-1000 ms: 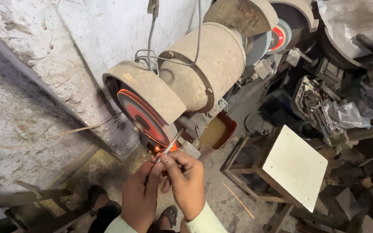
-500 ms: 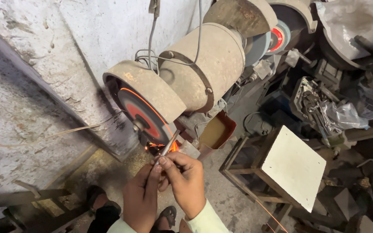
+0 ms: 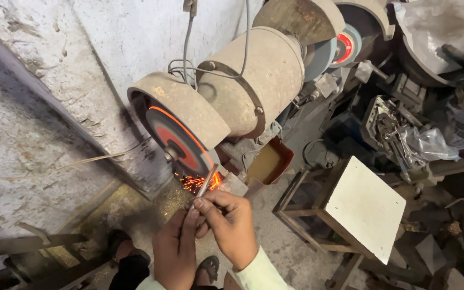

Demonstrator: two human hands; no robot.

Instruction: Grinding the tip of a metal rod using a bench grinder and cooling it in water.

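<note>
A dusty bench grinder [image 3: 243,86] stands against the wall, its red grinding wheel [image 3: 174,144] facing me under a curved guard. A thin metal rod [image 3: 206,181] is pressed with its tip against the lower edge of the wheel, and orange sparks [image 3: 197,182] spray out there. My left hand [image 3: 177,252] and my right hand [image 3: 231,223] both pinch the near end of the rod, fingers together just below the wheel.
A rusty brown tray [image 3: 268,161] sits under the grinder. A wooden stool with a white top [image 3: 363,207] stands to the right. Tools and a plastic bag [image 3: 425,142] clutter the right side. My sandalled feet [image 3: 208,267] are on the dusty floor.
The camera view has shifted slightly. Both hands keep the rod at the wheel, and the sparks have grown a little brighter and wider.
</note>
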